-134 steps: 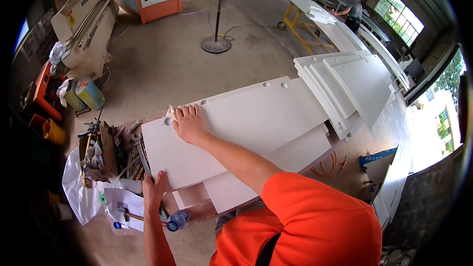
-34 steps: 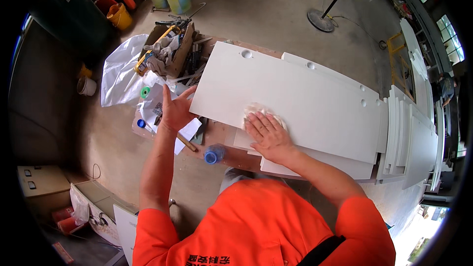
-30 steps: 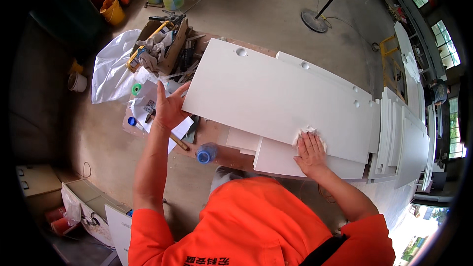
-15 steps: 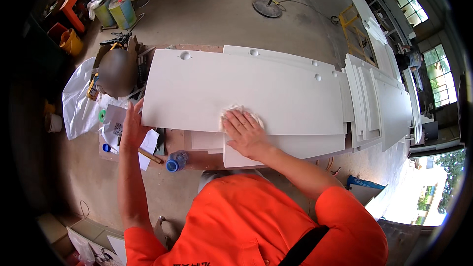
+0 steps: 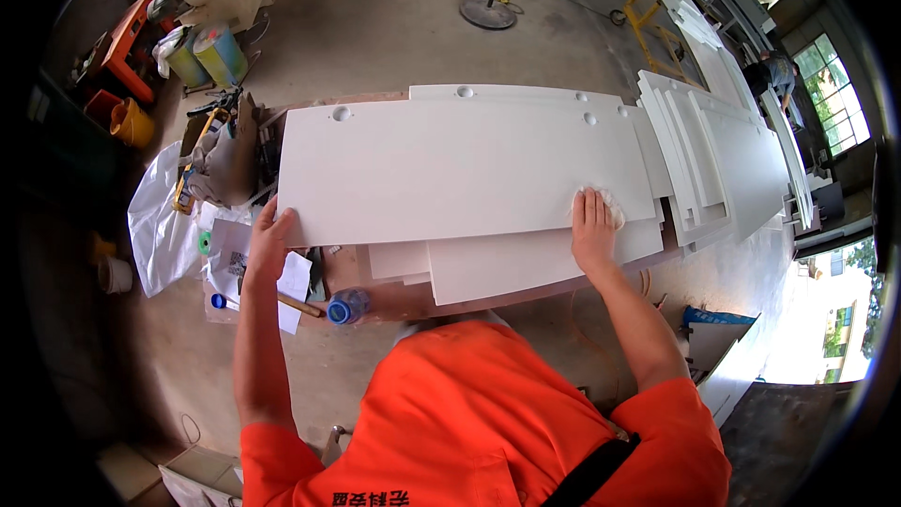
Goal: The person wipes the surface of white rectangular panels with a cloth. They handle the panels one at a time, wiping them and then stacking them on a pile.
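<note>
A long white panel point(image 5: 450, 169) with round holes along its far edge lies on top of other white boards on a workbench. My left hand point(image 5: 269, 242) grips its near left corner, the thumb on the upper face and the fingers at the edge. Near the panel's right end, my right hand point(image 5: 594, 233) presses a white cloth point(image 5: 615, 207) flat against the surface. Fingers cover much of the cloth. Another white board point(image 5: 526, 268) sticks out beneath the panel on the near side.
A clear bottle with a blue cap point(image 5: 348, 306) stands by the bench's near edge. Papers point(image 5: 294, 274) and a brown-handled tool point(image 5: 300, 305) lie left of it. Stacked white panels point(image 5: 741, 160) lean at the right. Farther right, another person point(image 5: 777, 75) bends over long boards.
My right hand has slid the cloth rightward along the panel toward its right end. The left hand has closed on the panel's left corner. The view has shifted slightly.
</note>
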Motion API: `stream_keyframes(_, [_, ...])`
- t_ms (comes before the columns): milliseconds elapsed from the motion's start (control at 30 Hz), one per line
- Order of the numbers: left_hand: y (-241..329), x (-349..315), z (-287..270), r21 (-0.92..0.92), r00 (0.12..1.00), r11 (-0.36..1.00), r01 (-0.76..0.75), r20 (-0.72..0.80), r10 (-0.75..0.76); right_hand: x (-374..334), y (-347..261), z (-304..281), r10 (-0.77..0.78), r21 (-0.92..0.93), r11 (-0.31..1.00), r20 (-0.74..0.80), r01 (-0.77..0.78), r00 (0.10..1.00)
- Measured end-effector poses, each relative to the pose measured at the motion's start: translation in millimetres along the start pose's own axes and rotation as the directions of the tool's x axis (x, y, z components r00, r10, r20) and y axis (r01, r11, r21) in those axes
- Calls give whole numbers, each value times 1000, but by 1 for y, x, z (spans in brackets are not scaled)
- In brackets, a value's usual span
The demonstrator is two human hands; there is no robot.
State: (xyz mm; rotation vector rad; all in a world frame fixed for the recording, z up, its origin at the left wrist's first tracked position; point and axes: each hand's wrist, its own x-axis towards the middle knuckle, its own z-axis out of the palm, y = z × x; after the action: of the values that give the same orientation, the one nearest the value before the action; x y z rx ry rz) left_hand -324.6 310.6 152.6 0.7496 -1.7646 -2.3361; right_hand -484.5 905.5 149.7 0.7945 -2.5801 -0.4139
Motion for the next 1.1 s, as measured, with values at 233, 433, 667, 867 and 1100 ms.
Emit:
stream_keyframes(233, [59,-55,-8,35,997,997,-63,-53,65,6,30,-76,-51,126,990,-50,57,997])
stream_keyframes(433, [113,-62,-18,-78,932,931,-356,36,360,56,78,-216,-47,478,877,-24,53,999])
stream_keyframes(667, [68,104,-10,198,801,864,-462,-326,503,215,119,-173,155,726,664,98,-178,983])
stream_keyframes(867, [50,120,34,236,881,961,-143,-413,233,291,114,-4,378,675,640,140,-367,915])
stream_keyframes(1100, [20,90,2,198,905,959,203,-411,-107,263,-4,84,210,907,421,-120,21,970])
